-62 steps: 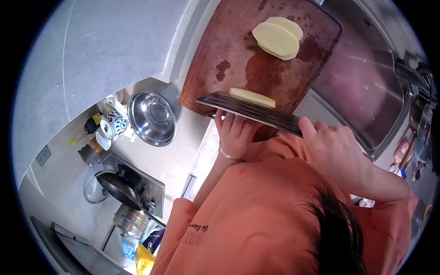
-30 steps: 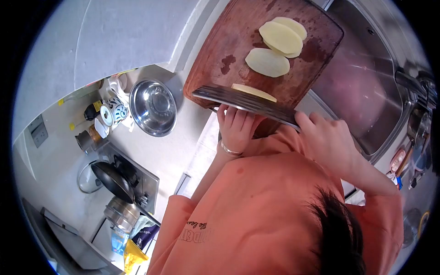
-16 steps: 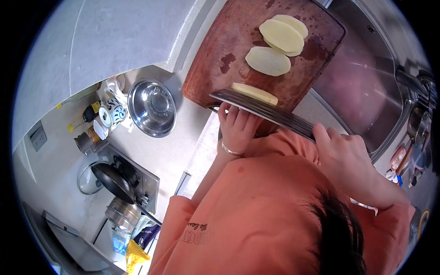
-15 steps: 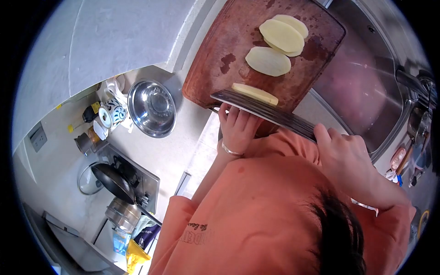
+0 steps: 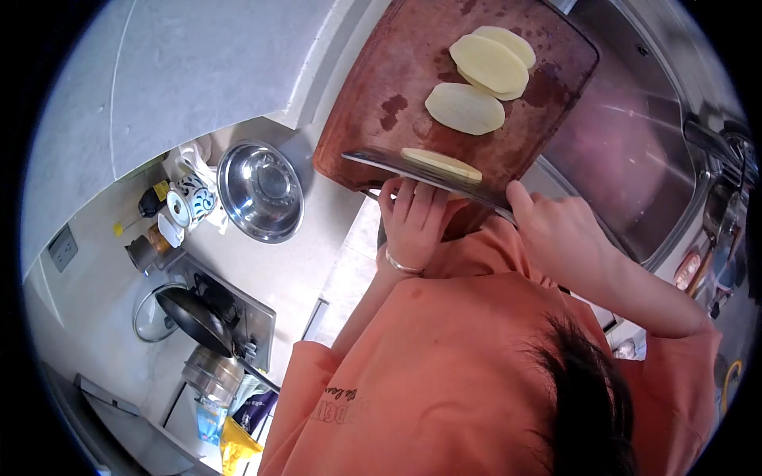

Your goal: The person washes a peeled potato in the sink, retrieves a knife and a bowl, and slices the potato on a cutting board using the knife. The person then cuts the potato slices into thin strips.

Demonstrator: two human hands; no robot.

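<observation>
My right hand [image 5: 559, 226] is closed on the handle of a kitchen knife [image 5: 425, 178], whose long blade lies across the near part of a reddish-brown cutting board [image 5: 389, 71]. Close behind the blade is my left hand [image 5: 414, 214], its fingers bent and held together; their tips and anything under them are hidden. Just past the blade rests a pale potato slice [image 5: 441, 163], seen nearly edge-on. Farther up the board, a flat potato slice [image 5: 465, 108] lies alone beside several overlapping potato slices [image 5: 490, 63].
To the right of the board is a steel sink [image 5: 619, 135]. A shiny metal bowl [image 5: 262, 190] stands on the counter at left, near a patterned container [image 5: 193, 200]. A dark pan [image 5: 194, 317] is on the stove, with a metal pot [image 5: 213, 374] beside it.
The knife and my right hand have shifted left, and the blade now reaches farther past my left fingers. My left hand and the slices stay nearly where they were.
</observation>
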